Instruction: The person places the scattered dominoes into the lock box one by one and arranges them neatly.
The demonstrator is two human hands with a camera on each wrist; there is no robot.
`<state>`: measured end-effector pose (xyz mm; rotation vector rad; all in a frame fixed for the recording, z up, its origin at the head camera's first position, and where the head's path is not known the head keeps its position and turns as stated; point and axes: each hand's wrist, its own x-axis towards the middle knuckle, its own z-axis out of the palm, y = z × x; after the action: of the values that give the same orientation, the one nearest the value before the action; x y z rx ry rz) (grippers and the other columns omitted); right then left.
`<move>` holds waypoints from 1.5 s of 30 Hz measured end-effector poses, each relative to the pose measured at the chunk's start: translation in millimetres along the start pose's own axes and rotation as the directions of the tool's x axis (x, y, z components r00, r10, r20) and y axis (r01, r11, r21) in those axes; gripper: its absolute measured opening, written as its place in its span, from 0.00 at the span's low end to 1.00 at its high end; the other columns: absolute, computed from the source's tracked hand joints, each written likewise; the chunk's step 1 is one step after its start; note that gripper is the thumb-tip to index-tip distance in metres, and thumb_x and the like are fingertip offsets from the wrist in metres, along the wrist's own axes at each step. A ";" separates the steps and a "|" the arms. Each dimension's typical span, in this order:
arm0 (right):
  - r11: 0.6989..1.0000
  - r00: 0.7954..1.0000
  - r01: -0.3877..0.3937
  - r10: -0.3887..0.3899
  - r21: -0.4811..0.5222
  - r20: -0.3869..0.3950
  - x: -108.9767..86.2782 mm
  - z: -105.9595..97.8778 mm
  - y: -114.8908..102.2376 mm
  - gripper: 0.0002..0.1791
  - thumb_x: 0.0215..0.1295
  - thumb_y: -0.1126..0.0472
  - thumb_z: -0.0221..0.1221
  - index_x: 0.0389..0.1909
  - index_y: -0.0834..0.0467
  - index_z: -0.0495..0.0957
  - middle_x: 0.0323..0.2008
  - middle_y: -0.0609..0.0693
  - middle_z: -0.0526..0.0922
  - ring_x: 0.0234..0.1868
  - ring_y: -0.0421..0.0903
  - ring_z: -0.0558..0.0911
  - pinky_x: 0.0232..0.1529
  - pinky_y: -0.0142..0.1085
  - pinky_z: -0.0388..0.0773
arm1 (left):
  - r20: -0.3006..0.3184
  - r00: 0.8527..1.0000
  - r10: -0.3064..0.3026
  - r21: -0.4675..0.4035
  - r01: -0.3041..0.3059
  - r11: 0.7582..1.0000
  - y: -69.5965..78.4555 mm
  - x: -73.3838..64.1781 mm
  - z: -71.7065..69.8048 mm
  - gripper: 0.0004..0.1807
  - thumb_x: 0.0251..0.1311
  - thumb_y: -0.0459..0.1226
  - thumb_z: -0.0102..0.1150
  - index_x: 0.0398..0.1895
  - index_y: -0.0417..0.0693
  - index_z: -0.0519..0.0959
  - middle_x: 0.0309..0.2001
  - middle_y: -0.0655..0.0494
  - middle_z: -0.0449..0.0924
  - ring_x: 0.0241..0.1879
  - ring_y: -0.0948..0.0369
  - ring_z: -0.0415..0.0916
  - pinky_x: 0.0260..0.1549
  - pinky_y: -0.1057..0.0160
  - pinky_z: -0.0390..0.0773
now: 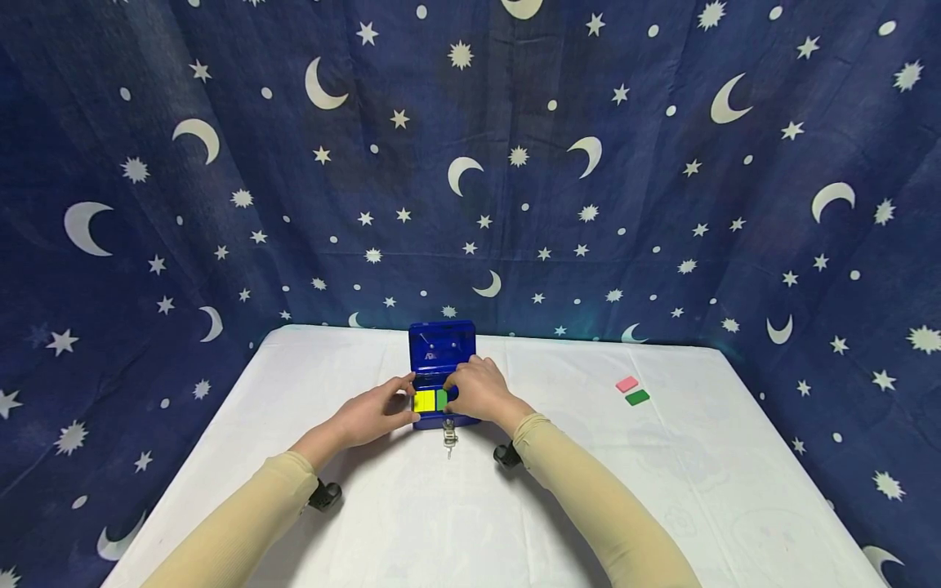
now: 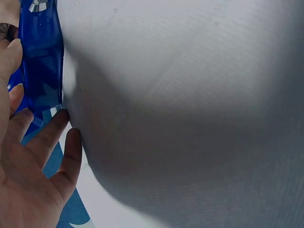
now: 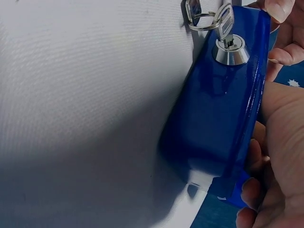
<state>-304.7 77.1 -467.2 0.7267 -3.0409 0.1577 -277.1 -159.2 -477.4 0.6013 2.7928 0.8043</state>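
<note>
Keys [image 1: 450,439] hung from the lock at the front of the blue box [image 1: 441,347], which stood on the white-covered desk [image 1: 412,523], lid raised. The left hand [image 1: 370,415] touched the box's left side, its grip loose, fingers spread. The right hand's [image 1: 479,390] grip pinched a green block [image 1: 441,399] inside, beside yellow blocks [image 1: 424,400]. Well to the right lay a green tile [image 1: 637,398] and a pink tile [image 1: 627,384]; behind hung a starry curtain [image 1: 412,180].

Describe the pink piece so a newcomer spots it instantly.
In the head view, on the white-covered table, find the open blue box, then look well right. A green piece lies there; just beyond it is the pink piece, similarly flat but set apart by color.
</note>
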 end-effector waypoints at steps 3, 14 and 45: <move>1.000 1.000 0.001 -0.001 -0.011 0.000 0.3 0.8 0.4 0.22 0.55 0.40 0.72 0.49 0.45 0.88 0.43 0.41 0.85 0.39 0.43 0.68 0.43 0.39 0.63 | -0.001 1.000 -0.003 -0.004 0.003 1.000 0.2 -0.6 0.1 0.40 0.65 0.60 0.62 0.75 0.57 0.64 0.69 0.59 0.72 0.71 0.52 0.66 0.64 0.41 0.68; 1.000 1.000 -0.007 0.007 -0.011 0.003 0.2 0.9 1.8 0.22 0.55 0.40 0.73 0.49 0.44 0.88 0.43 0.41 0.85 0.39 0.43 0.68 0.43 0.39 0.63 | 0.009 1.000 -0.012 -0.022 0.012 1.000 1.3 -1.9 0.1 0.30 0.64 0.61 0.62 0.63 0.59 0.73 0.78 0.63 0.56 0.72 0.52 0.63 0.65 0.40 0.67; 0.998 1.000 -0.015 0.015 0.055 0.007 1.1 5.1 3.0 0.23 0.56 0.39 0.72 0.50 0.44 0.88 0.48 0.42 0.85 0.41 0.43 0.69 0.46 0.39 0.64 | 0.004 1.000 0.005 -0.020 -0.005 1.000 0.2 -2.8 0.0 0.28 0.65 0.60 0.62 0.62 0.58 0.73 0.79 0.63 0.56 0.72 0.51 0.63 0.64 0.40 0.67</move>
<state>-307.0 78.8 -472.5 0.7087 -3.0606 0.2408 -274.5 -160.3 -477.0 0.6067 2.7769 0.8295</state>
